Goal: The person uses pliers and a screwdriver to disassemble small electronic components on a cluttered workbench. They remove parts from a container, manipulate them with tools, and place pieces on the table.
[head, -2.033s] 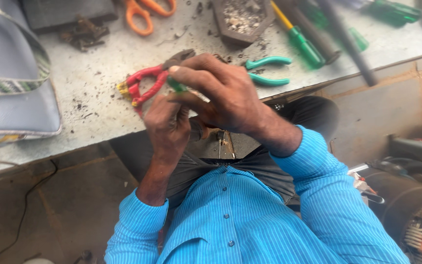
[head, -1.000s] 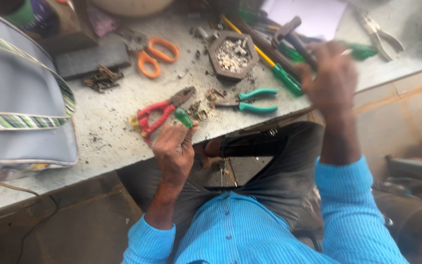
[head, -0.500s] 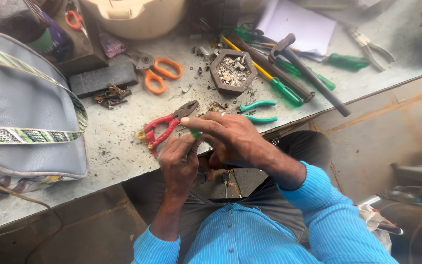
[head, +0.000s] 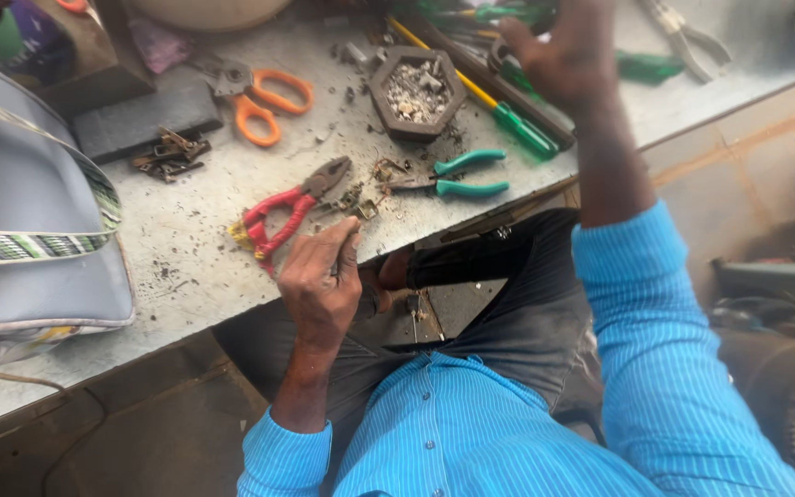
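While the person sits at the workbench (head: pixel 186 276):
Bench: gritty metal top, just beyond both hands.
Right hand (head: pixel 568 51): stretched far forward, curled over the green-handled screwdrivers (head: pixel 517 124); actual grasp cannot be told.
Left hand (head: pixel 322 285): closed, pinching a small metal part (head: pixel 347 241); likely light, stiff, easily dropped, best held by fingertips.
Red pliers (head: pixel 292 210): just ahead of it.

Left hand (head: pixel 322 285) pinches a small part — right hand (head: pixel 568 51) among screwdrivers (head: pixel 508 110).
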### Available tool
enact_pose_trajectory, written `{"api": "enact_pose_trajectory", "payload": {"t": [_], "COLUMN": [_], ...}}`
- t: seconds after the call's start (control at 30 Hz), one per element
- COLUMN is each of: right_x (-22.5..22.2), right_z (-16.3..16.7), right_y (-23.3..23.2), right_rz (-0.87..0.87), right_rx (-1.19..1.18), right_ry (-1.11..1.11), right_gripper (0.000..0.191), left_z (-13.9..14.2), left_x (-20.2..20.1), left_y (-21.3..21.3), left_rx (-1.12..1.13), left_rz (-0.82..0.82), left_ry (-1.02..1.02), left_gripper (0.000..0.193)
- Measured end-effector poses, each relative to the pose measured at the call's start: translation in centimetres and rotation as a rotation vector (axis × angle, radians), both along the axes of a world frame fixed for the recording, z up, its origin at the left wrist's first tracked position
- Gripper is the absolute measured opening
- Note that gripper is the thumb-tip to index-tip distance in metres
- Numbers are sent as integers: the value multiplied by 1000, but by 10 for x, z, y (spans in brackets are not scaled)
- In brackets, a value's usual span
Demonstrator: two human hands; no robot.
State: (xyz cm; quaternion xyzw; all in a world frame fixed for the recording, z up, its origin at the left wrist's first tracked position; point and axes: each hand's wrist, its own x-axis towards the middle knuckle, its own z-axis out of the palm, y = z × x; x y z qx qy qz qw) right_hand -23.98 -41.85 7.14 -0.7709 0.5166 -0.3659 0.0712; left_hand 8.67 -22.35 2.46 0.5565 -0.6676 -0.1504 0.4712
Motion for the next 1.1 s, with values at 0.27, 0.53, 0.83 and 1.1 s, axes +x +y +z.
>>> {"api": "enact_pose_trajectory", "payload": {"t": [0.27, 0.53, 0.83, 1.1], "right_x": [-6, -62, -155, -171], "right_z": [-27, -17, -21, 10], "right_y": [-26, 26, 55, 83], "right_rz": [13, -83, -408, -199], "right_rx": [-159, -151, 91, 21], "right_ry": [206, 68, 616, 290], "right_gripper": [18, 22, 34, 24], "left_z": [2, 7, 7, 5], "left_x": [-6, -12, -14, -10], "left_y": [0, 0, 0, 0], "left_rx": [-19, 41, 7, 34], "left_rz": [-19, 21, 31, 20], "left_ry": [-37, -59, -79, -36], "left_gripper": [19, 19, 16, 18]}}
